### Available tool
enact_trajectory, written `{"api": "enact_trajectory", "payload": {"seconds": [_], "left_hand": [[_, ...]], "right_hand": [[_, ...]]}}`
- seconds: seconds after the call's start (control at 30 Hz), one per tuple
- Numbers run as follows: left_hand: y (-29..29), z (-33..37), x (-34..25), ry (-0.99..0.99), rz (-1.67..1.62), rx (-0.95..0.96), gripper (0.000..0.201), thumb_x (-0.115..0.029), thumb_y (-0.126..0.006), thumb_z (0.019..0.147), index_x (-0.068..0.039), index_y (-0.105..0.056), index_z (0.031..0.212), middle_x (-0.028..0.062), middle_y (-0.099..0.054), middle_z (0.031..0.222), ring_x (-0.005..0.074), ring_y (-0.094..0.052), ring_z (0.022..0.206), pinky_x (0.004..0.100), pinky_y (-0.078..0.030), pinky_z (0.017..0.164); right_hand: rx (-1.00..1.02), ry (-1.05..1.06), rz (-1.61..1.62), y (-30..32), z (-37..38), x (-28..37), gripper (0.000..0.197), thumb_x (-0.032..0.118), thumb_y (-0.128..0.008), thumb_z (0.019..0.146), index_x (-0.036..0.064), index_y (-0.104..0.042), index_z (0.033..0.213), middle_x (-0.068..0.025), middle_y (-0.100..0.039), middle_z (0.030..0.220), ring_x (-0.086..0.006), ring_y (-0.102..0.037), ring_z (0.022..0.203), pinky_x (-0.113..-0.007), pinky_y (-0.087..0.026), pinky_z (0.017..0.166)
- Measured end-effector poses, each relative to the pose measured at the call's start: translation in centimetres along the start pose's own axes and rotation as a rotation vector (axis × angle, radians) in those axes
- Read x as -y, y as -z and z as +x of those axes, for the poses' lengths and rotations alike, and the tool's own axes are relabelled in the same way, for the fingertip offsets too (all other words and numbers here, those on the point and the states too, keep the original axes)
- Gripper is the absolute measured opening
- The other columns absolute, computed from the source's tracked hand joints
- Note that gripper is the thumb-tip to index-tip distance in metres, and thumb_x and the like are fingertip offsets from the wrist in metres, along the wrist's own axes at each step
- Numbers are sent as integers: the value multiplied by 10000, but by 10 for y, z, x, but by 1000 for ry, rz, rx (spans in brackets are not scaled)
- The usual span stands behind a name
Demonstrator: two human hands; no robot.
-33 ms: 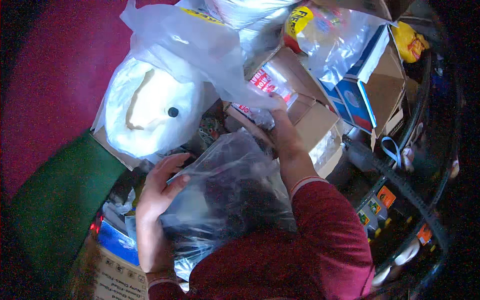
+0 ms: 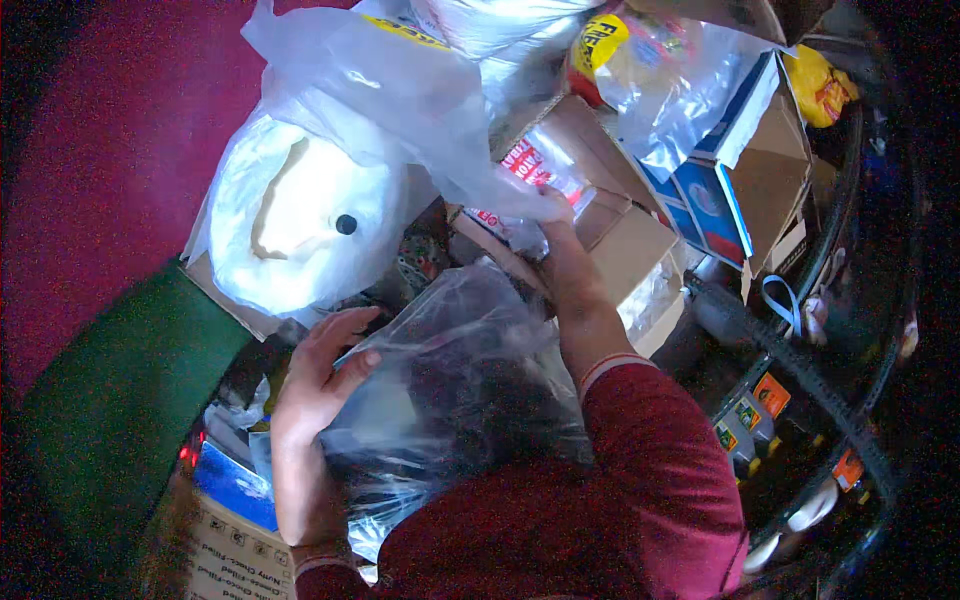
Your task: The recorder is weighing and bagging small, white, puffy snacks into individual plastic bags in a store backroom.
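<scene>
My left hand [image 2: 325, 375] is open, thumb and fingers apart, at the left edge of a large clear plastic bag [image 2: 450, 350] in front of me. Farther off, my right hand [image 2: 562, 235] is closed on the lower corner of a whitish translucent plastic bag [image 2: 400, 95], its fingertips partly hidden. Just beyond that hand, red-and-white printed plastic packets [image 2: 535, 165] lie in an open cardboard box [image 2: 630, 240]. To the left stands a white plastic-lined container [image 2: 235, 215], with a small round black thing [image 2: 346, 224] on its bright inside.
A blue-and-white carton [image 2: 705, 200] with raised flaps stands at the right, near a yellow bag [image 2: 820, 85]. Dark rack bars [image 2: 790, 360] cross the right side. Green fabric [image 2: 120, 390] hangs at the left, above a printed cardboard box [image 2: 230, 550].
</scene>
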State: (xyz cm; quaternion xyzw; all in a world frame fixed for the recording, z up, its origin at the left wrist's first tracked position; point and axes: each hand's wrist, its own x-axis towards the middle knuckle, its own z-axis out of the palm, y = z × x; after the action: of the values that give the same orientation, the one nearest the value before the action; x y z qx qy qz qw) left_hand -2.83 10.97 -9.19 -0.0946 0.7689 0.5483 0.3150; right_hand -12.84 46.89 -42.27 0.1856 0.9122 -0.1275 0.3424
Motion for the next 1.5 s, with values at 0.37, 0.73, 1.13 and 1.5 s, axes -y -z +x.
{"api": "enact_trajectory", "payload": {"seconds": [0.37, 0.73, 1.13, 1.5], "left_hand": [[-4, -5, -9, -119, 212, -45, 437, -313, -598, 771, -19, -534, 1088, 155, -556, 1073, 309, -499, 1035, 375, -370, 882], [-1, -9, -7, -123, 445, -46, 432, -303, -595, 771, -56, -522, 1118, 135, -544, 1104, 310, -484, 1052, 410, -320, 922], [-3, -17, -5, -288, 421, -147, 426, -344, -590, 774, -51, -544, 1079, 144, -572, 1026, 316, -511, 994, 402, -371, 868], [13, -18, -12, -210, 515, -114, 425, -283, -628, 738, -53, -533, 1083, 129, -557, 1053, 306, -516, 977, 434, -347, 882]], "right_hand": [[-81, 618, 16, 19, -35, -11, 410, 374, -605, 705, 174, -571, 1062, -85, -587, 938, -250, -549, 908, -467, -355, 833], [-44, 239, -364, -20, -27, -2, 397, 360, -503, 770, 191, -544, 1126, -64, -464, 1220, -217, -414, 1127, -426, -273, 927], [-134, 346, 90, 35, -59, -18, 308, 267, -628, 698, 90, -571, 943, -108, -619, 871, -243, -592, 812, -390, -449, 723], [-105, 283, -673, 14, -39, 7, 410, 396, -501, 755, 161, -565, 1085, -54, -558, 1096, -230, -466, 1097, -479, -262, 960]]}}
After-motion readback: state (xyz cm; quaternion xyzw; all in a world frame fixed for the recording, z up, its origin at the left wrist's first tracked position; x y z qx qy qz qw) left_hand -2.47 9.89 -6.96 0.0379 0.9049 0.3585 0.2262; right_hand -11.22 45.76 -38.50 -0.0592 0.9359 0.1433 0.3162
